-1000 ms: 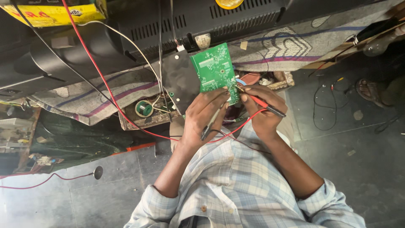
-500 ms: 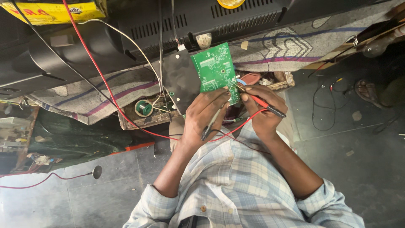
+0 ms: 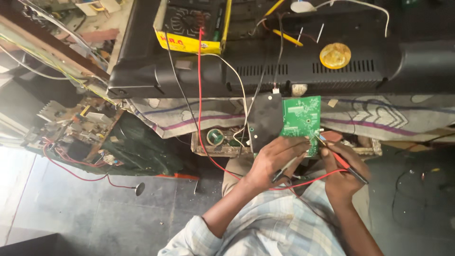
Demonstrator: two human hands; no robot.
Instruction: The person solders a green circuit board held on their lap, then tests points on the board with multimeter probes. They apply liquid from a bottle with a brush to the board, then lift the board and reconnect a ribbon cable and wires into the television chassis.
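Left hand (image 3: 272,161): closed around a dark probe, fingertips resting on the lower edge of the green circuit board (image 3: 301,121).
Right hand (image 3: 342,166): pinching a red test probe (image 3: 340,159), its tip touching the board's lower right corner.
Green circuit board: propped upright beside a black panel (image 3: 265,121), just in front of both hands, over a small wooden tray (image 3: 213,149) of parts.
Handling note: a steady wrist and each tip kept on a single contact look wise, as the solder points appear closely spaced; the red lead (image 3: 201,95) should stay slack.
Meter (image 3: 192,23): yellow-cased, lying on a black television back (image 3: 284,66), with red and black leads running down to the hands.
Surface: patterned cloth (image 3: 379,116) draped over the bench.
Surroundings: an opened chassis with exposed boards (image 3: 80,128) at left; grey tiled floor (image 3: 95,213) below; loose wires about.
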